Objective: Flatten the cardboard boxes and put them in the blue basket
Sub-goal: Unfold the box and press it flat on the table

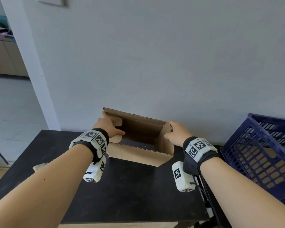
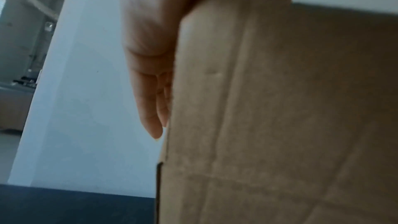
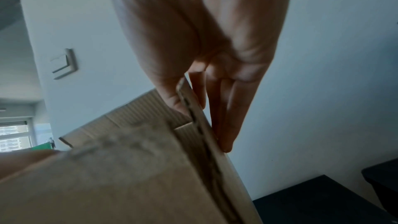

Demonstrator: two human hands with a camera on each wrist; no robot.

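An open brown cardboard box [image 1: 138, 152] stands on the black table [image 1: 130, 195], close to the wall. My left hand [image 1: 108, 125] grips its left wall, thumb inside, fingers [image 2: 148, 100] straight along the outside of the box [image 2: 280, 108]. My right hand [image 1: 178, 132] pinches the right wall, with the thumb [image 3: 172, 98] inside and the fingers [image 3: 232, 117] outside the box [image 3: 129, 176]. The blue basket [image 1: 260, 145] stands at the right of the table; brown cardboard shows through its slots.
A grey wall rises right behind the box. A small pale crumpled scrap [image 1: 39, 167] lies at the table's left edge. Black cables [image 1: 204, 195] hang by the table's right edge, between it and the basket. A doorway opens at the far left.
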